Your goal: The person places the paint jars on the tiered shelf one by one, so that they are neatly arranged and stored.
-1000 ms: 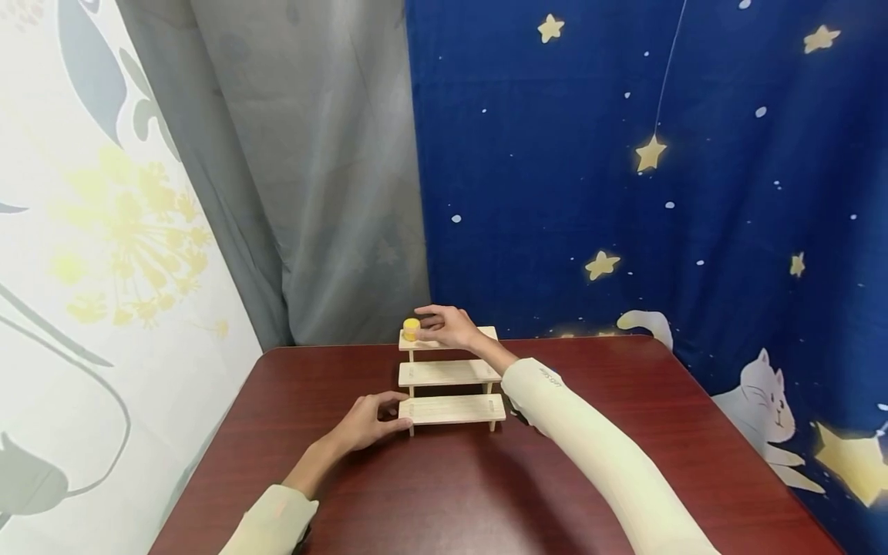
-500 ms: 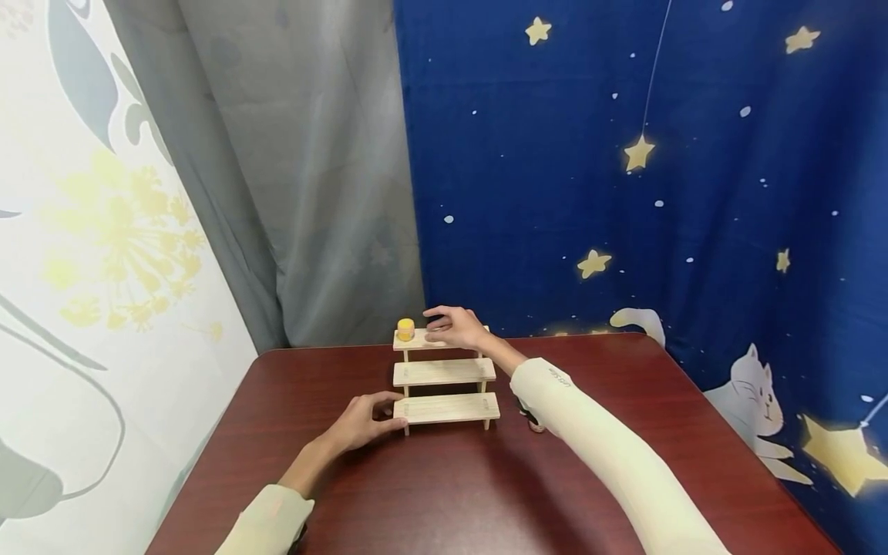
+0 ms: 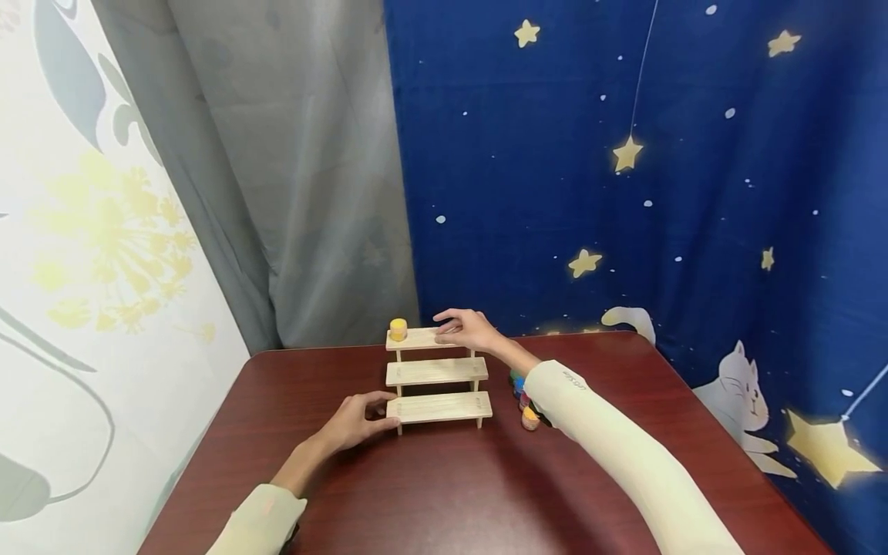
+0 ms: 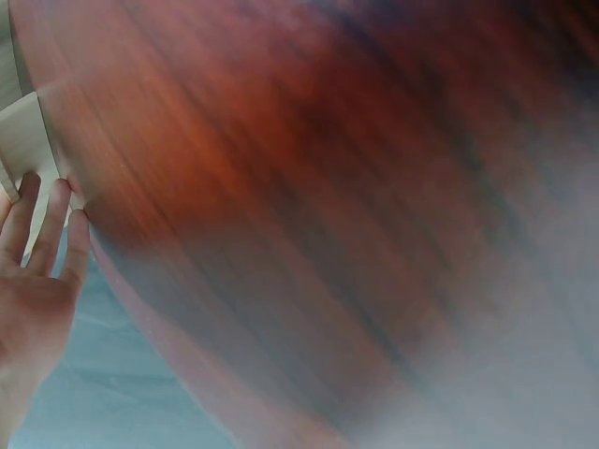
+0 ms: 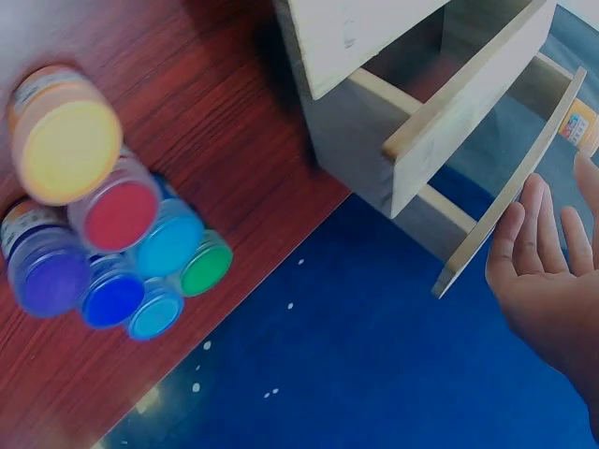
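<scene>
A three-step wooden display rack [image 3: 437, 371] stands near the table's back edge. My left hand [image 3: 355, 422] holds the left end of its lowest step, thumb in front and fingers behind. In the left wrist view, the fingers [image 4: 37, 201] lie against the pale board. A small jar with a yellow lid [image 3: 398, 330] stands upright at the left end of the top step. My right hand [image 3: 470, 330] is over the right part of that step, fingers relaxed and holding nothing. In the right wrist view, that jar [image 5: 579, 126] shows past the right fingertips.
Right of the rack, several small lidded jars stand grouped on the red-brown table [image 3: 430, 486], among them a yellow-orange one [image 5: 73, 150], a red one [image 5: 120, 217] and a green one [image 5: 206, 269]. My right sleeve [image 3: 610, 432] partly covers them in the head view. Curtains hang behind.
My right hand has let go of the yellow-lidded jar and moved right along the top step. The jars on the table have come out from behind the sleeve. The left hand stays on the rack.
</scene>
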